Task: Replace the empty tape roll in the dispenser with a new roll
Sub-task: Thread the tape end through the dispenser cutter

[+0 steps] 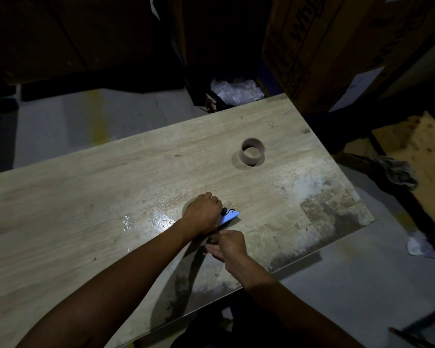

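Right hand (227,244) nearest, fingers pinched at something dark and small; can't tell what. At its 11 o'clock, left hand (205,213) clenched over the tape dispenser (230,217), blue part poking out, new tape roll (187,207) mostly hidden beneath. Empty cardboard core (252,151) upright on wooden table (86,197), well apart at 1 o'clock.

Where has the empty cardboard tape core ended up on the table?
The empty core stands alone on the wooden table, toward its far right side, well beyond both hands and touching nothing else.
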A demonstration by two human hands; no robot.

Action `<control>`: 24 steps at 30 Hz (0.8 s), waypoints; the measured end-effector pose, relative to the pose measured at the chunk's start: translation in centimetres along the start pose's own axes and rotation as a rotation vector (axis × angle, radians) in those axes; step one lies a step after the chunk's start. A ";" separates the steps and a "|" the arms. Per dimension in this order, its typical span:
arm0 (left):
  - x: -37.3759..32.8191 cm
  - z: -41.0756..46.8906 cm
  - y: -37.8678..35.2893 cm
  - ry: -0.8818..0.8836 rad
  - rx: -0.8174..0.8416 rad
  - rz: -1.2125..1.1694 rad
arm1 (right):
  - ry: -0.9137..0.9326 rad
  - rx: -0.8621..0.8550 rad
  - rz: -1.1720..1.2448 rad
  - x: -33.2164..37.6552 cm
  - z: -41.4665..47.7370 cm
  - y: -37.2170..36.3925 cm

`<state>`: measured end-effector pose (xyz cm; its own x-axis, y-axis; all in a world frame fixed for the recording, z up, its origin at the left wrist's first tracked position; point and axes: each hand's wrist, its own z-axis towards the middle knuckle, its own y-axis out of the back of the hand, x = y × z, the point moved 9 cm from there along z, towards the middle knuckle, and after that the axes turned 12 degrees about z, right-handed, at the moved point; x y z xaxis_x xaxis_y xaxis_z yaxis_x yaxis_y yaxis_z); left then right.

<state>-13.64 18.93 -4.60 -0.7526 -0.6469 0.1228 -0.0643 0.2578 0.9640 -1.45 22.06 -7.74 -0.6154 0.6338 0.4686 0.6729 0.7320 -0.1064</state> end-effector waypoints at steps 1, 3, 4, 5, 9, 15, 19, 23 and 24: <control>0.1 0.0 0.1 0.012 -0.002 -0.008 | 0.004 0.009 -0.005 0.2 0.1 0.2; 0.2 -0.1 0.2 0.029 0.000 -0.013 | 0.027 0.018 -0.042 0.7 0.3 0.6; 0.2 -0.1 0.1 0.033 0.002 -0.012 | 0.048 0.019 -0.076 1.0 0.5 0.8; 0.2 -0.2 0.1 0.038 0.000 -0.014 | 0.080 0.018 -0.125 1.4 0.6 1.1; 0.2 -0.5 0.3 0.073 -0.013 -0.021 | 0.407 -0.035 -0.597 4.8 0.9 1.5; 0.6 -1.0 0.2 0.148 0.009 -0.050 | 0.955 -0.014 -1.053 9.2 -0.3 -0.5; 0.6 -1.7 -0.4 0.189 0.055 -0.047 | 1.107 0.003 -1.309 9.7 0.3 -1.6; 0.5 -2.4 -1.2 0.228 0.089 -0.078 | 1.206 0.042 -1.440 10.0 0.5 -2.5; 0.6 -2.6 -1.3 0.239 0.084 -0.090 | 1.218 0.049 -1.444 10.1 0.6 -2.6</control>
<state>-12.30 16.40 -5.16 -0.5655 -0.8187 0.0995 -0.1856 0.2439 0.9519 -9.63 26.67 -3.25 -0.0194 -0.8724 0.4883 -0.0487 0.4887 0.8711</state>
